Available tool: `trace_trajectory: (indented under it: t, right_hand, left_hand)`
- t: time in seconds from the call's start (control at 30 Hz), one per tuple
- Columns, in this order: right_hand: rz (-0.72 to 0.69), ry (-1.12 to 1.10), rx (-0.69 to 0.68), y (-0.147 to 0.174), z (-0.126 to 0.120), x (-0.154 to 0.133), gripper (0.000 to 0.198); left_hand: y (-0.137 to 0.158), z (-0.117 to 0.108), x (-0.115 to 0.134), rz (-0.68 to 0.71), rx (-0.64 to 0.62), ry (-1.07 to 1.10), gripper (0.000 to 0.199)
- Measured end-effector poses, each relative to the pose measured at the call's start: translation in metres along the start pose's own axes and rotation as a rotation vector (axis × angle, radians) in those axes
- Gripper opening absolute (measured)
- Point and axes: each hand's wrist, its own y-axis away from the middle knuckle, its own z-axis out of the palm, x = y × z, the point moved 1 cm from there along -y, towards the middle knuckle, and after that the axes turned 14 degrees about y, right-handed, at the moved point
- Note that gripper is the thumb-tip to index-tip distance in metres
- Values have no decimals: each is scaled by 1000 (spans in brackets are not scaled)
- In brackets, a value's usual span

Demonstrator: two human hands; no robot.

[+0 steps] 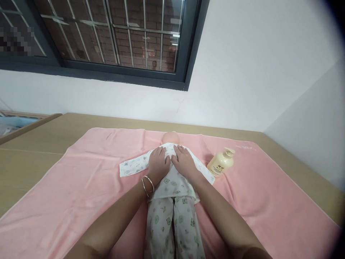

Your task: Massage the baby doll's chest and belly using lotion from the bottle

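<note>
Neither grip is clamped: the left hand (159,162) and right hand (184,161) are laid flat on the upper body of the doll (175,185). Beneath the doll, a pink blanket (102,176) is spread; beside its right-hand sleeve (201,168), a pump bottle (221,163) is placed.

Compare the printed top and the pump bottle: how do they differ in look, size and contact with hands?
Look: the printed top is white cloth with small figures, some green; the pump bottle is pale yellow and glossy with dark print.
Size: the printed top, sleeves spread, is larger than the pump bottle.
Contact: the left hand and right hand rest on the printed top; neither touches the pump bottle.
Both are on the pink cloth.
</note>
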Motion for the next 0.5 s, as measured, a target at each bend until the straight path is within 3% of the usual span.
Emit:
trace_trajectory:
  t: [0.27,0.5]
  right_hand:
    - [-39,37,31,13,-12,-15,43]
    - [-24,31,18,18,-21,-17,37]
  left_hand:
    - [-2,-2,2,136,-59,38,27]
    - [1,-3,4,103,-16,51,23]
